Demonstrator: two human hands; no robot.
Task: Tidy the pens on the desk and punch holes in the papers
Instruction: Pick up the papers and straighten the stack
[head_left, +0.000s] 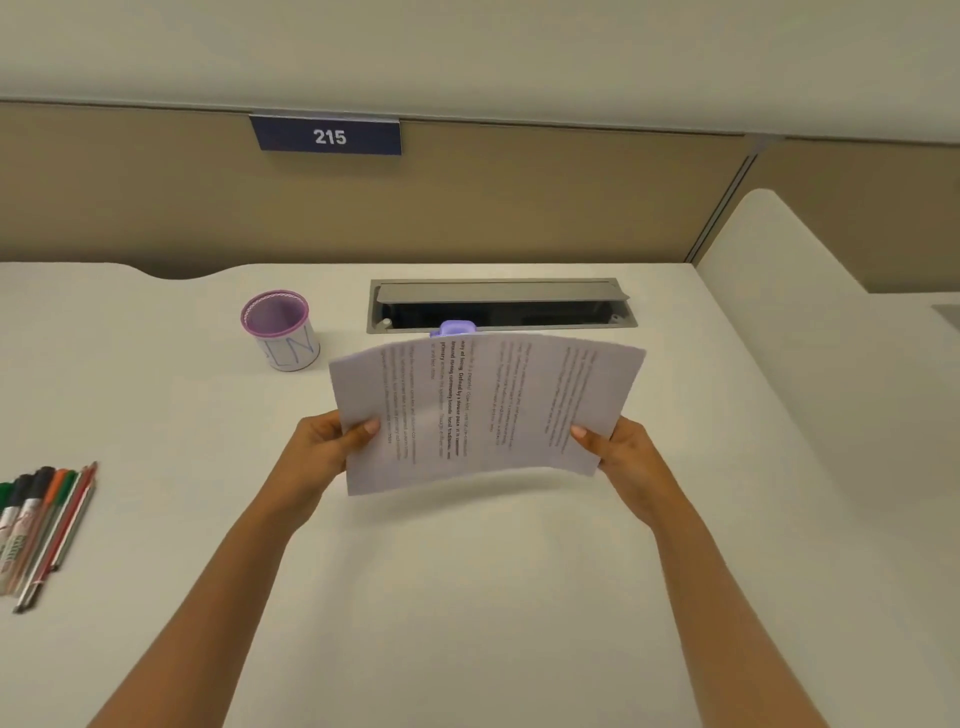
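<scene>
A stack of printed papers (483, 410) is lifted above the white desk (467, 597), bowed upward in the middle. My left hand (324, 449) grips its left edge and my right hand (621, 452) grips its right edge. Just behind the papers' top edge a small purple hole punch (457, 328) peeks out; most of it is hidden. An empty purple-rimmed pen cup (283, 332) stands upright at the back left of the papers. A row of several pens and markers (41, 525) lies on the desk at the far left edge.
A grey cable tray (498, 304) with its lid open is set into the desk behind the papers. A beige partition with a blue "215" sign (328, 136) closes off the back. A white divider panel (810, 270) rises at the right.
</scene>
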